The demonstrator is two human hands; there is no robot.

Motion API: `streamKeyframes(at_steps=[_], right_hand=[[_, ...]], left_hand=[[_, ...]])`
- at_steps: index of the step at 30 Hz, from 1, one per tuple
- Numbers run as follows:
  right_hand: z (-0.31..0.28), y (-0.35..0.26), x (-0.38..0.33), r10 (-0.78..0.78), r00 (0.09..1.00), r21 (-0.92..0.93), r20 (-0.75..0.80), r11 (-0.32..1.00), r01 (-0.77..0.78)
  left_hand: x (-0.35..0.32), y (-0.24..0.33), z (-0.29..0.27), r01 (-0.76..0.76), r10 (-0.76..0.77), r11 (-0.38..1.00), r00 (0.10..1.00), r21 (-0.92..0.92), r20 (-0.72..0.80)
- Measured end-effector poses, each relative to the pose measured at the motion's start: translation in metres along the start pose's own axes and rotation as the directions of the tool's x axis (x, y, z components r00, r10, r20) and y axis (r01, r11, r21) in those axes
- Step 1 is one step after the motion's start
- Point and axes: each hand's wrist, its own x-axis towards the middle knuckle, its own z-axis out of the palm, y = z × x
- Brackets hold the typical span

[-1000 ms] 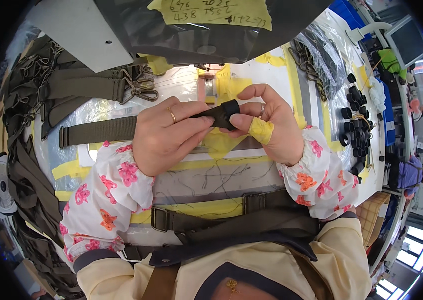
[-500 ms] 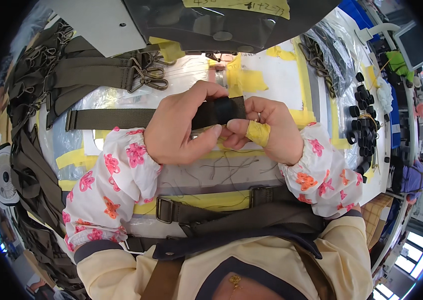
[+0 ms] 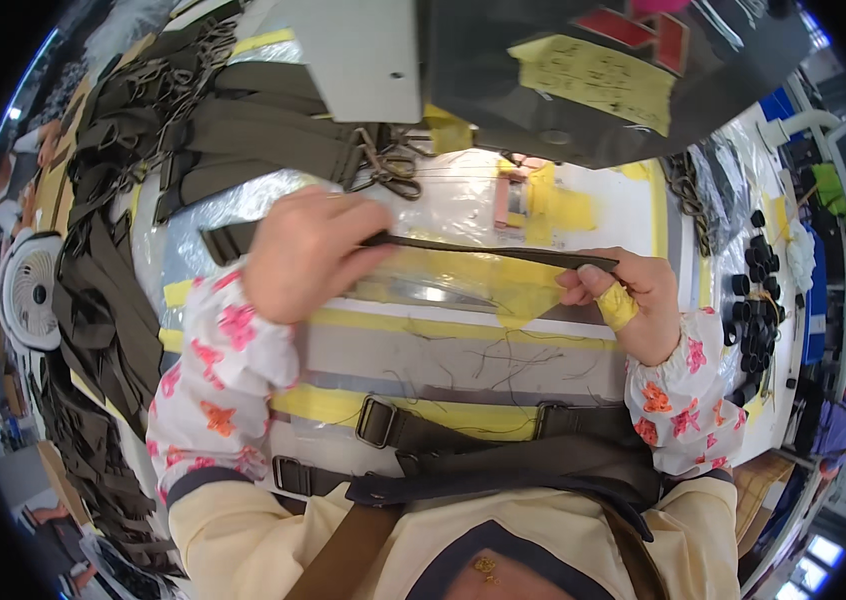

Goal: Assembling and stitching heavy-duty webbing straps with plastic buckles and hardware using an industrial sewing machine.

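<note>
A dark olive webbing strap (image 3: 488,251) is stretched flat between both hands over a sewing table (image 3: 583,360) marked with yellow tape. My left hand (image 3: 308,252) pinches the strap near its left end, where the strap's tail (image 3: 228,240) lies on clear plastic. My right hand (image 3: 623,300), with a yellow tape wrap on one finger, grips the strap's right end. The sewing machine head (image 3: 503,70) hangs just beyond the hands.
A pile of olive straps with metal hooks (image 3: 243,130) lies at the back left. More dark webbing (image 3: 93,320) drapes down the left side near a small white fan (image 3: 28,290). Black plastic buckles (image 3: 753,300) sit at the right. Buckled straps (image 3: 463,435) lie along the near edge.
The hands have moved apart, drawing the strap out straight between them. Before, both hands were close together, bunched on a short black section of it.
</note>
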Motion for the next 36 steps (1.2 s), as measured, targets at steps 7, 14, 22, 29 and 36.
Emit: streamKeyframes(at_steps=[7,14,22,29,36], right_hand=[[-0.009,0.012,0.014,-0.673,0.667,-0.601,0.319,0.400,0.692],[-0.007,0.003,0.016,-0.762,0.569,-0.661,0.309,0.258,0.705],[-0.095,0.038,0.061,-0.300,0.947,-0.979,-0.113,0.199,-0.054],[-0.100,0.040,0.101,-0.114,0.926,-0.908,-0.359,0.270,-0.319],[-0.124,0.039,0.088,-0.312,0.948,-0.961,-0.057,0.274,0.033]], left_hand=[[-0.038,-0.012,-0.052,0.032,-0.008,0.812,0.999,0.582,-0.044],[0.042,0.066,0.022,0.013,0.026,0.982,0.979,-0.188,0.201],[0.040,0.055,0.049,0.138,-0.043,0.852,0.980,-0.504,0.195],[0.041,0.051,0.056,0.136,-0.102,0.898,0.990,-0.418,0.103],[0.041,0.051,0.058,0.146,-0.120,0.896,0.989,-0.420,0.088]])
